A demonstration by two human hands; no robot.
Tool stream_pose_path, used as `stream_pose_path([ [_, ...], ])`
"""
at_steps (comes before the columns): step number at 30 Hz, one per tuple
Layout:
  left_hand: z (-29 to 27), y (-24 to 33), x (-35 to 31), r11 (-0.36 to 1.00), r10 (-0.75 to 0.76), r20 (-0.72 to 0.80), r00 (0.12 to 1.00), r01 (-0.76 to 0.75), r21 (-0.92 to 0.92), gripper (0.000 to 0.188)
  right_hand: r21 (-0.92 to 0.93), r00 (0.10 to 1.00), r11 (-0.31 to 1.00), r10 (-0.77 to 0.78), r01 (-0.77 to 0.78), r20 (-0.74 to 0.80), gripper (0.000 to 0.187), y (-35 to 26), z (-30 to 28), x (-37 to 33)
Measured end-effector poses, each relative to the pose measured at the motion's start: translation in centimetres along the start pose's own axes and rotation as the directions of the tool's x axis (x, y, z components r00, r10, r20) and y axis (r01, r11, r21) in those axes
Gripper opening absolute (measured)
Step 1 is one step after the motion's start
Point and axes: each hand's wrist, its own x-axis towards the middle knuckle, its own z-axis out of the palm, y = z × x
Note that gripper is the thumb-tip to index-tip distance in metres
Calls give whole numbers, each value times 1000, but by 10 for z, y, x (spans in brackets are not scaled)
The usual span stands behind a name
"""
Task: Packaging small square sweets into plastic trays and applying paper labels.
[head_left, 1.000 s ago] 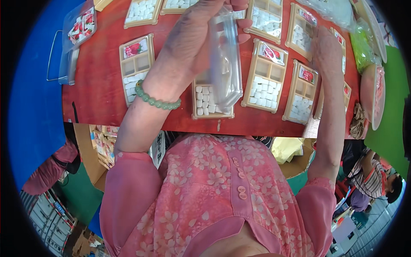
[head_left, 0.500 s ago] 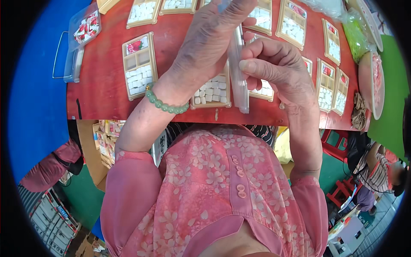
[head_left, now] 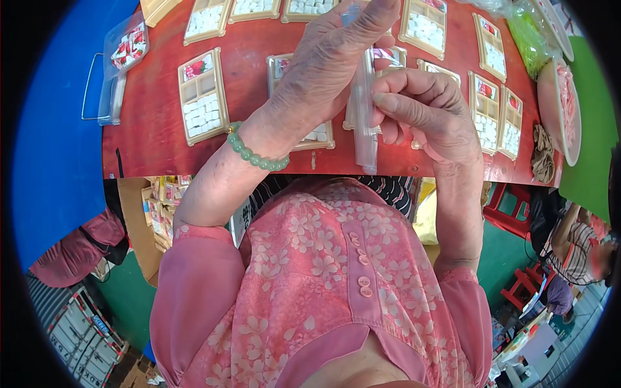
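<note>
Held upright and edge-on, a thin stack of clear plastic lids (head_left: 365, 145) stands over the table's front part. My left hand (head_left: 320, 74) grips it from the left, with a green bead bracelet on the wrist. On the other side, my right hand (head_left: 430, 107) has its thumb and forefinger pinched at the edge of the stack. Behind the hands lie beige compartment trays, partly covered by them. One beige tray (head_left: 223, 107) to the left holds small white blocks (head_left: 202, 115) and a red-and-white strawberry-print packet (head_left: 196, 69).
More filled trays (head_left: 424, 29) are spread over the red table (head_left: 149, 152). A clear box (head_left: 129, 45) of packets stands at the far left. At the right are a bowl of pink pieces (head_left: 566, 107), a green bag (head_left: 530, 42) and a brown cloth (head_left: 542, 152). Below left is a cardboard box (head_left: 136, 223).
The table and trays appear shifted slightly left and upward in view. My right fingers stay at the stack's edge, and my left hand keeps its grip.
</note>
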Motion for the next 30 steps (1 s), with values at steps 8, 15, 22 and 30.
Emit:
stream_pose_path([
  [8, 9, -11, 7, 998, 11, 8, 1000, -11, 60, 58, -53, 999, 998, -35, 37, 37, 11, -3, -10, -14],
  [15, 30, -7, 4, 949, 83, -68, 994, -58, 311, 56, -184, 984, 975, -148, 128, -100, 13, 3, -11, -22],
  [22, 28, -19, 13, 990, 30, 31, 999, -34, 137, 50, -16, 983, 985, -171, 170, -62, 13, 7, -24, -26],
  [30, 32, -18, 14, 992, -41, 36, 999, 37, 117, 52, 72, 997, 995, -64, 68, -51, 11, 12, -30, -24],
])
